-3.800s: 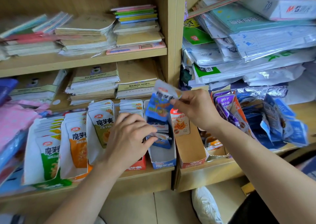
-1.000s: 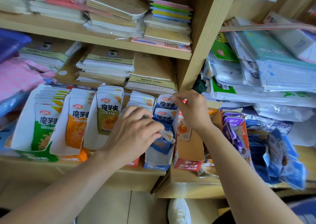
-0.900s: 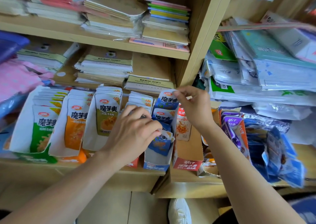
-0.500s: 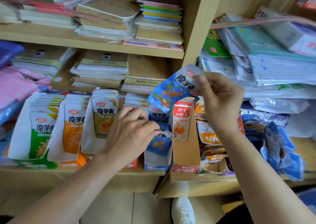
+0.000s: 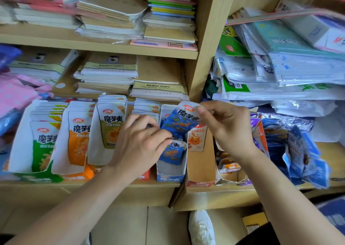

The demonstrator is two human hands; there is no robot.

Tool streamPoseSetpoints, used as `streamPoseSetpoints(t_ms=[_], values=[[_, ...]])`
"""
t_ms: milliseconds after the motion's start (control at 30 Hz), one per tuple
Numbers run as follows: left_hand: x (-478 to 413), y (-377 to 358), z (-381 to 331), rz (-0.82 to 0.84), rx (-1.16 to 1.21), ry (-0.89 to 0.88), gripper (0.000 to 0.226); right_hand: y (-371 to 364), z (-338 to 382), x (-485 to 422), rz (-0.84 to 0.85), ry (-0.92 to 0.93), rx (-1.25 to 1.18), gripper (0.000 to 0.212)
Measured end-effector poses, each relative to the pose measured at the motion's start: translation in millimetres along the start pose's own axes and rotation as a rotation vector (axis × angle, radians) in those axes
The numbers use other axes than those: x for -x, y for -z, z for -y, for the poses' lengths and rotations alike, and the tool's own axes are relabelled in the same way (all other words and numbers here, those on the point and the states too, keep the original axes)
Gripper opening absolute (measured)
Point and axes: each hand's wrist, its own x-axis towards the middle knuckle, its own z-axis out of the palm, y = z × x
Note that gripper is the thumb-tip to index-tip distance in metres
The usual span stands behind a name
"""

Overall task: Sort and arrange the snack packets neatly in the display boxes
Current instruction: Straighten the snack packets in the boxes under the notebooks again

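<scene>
My right hand (image 5: 226, 128) pinches the white top edge of a blue snack packet (image 5: 179, 122) and holds it tilted over the blue display box (image 5: 170, 171). My left hand (image 5: 138, 145) presses its fingertips on the blue packets (image 5: 172, 150) standing in that box, holding them toward the front. To the left stand boxes of green packets (image 5: 42, 145), orange packets (image 5: 79, 138) and olive packets (image 5: 111, 130). A brown display box (image 5: 200, 164) to the right holds one orange-and-white packet (image 5: 196, 139).
Stacks of notebooks and envelopes (image 5: 108, 72) fill the shelves behind and above. A wooden upright (image 5: 207, 44) splits the shelf. Right of it lie loose purple and blue packets (image 5: 298, 151) and piled plastic-wrapped paper (image 5: 280, 72). A white shoe (image 5: 201, 226) shows on the floor below.
My right hand lifted a blue packet out of the box to above the shelf, then brought it back down and left over the blue box. The left hand stayed on the packets.
</scene>
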Motion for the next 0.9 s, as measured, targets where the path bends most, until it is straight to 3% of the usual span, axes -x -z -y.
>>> streamPoseSetpoints(t_ms=[200,300,400,600,700,800,900], values=[[-6.9,-0.6,-3.9,-0.015,-0.091,0.082,0.014,-27.3,-30.3,-13.1,0.348,-0.042,0.115,0.021],[-9.6,-2.3,-5.6,0.036,-0.152,0.161,0.024,-37.0,-35.8,-22.8,0.264,-0.116,0.084,0.023],[-10.4,-4.5,-5.2,0.096,-0.18,0.21,0.029,-40.2,-37.2,-27.6,0.128,-0.071,0.117,0.012],[-14.5,-4.1,-6.0,0.109,-0.158,0.303,0.028,-46.6,-47.0,-26.0,0.211,0.153,0.356,0.016],[-24.2,-2.8,-5.2,0.16,-0.166,0.346,0.029,-35.7,-36.4,-24.2,0.202,0.029,0.234,0.03],[-37.0,-3.6,-5.9,0.188,-0.21,0.333,0.028,-16.8,-25.1,-19.6,0.263,-0.187,0.035,0.029],[-47.5,-10.7,-3.6,0.208,-0.256,0.328,0.035,-10.4,-17.5,-12.2,0.323,-0.164,0.015,0.03]])
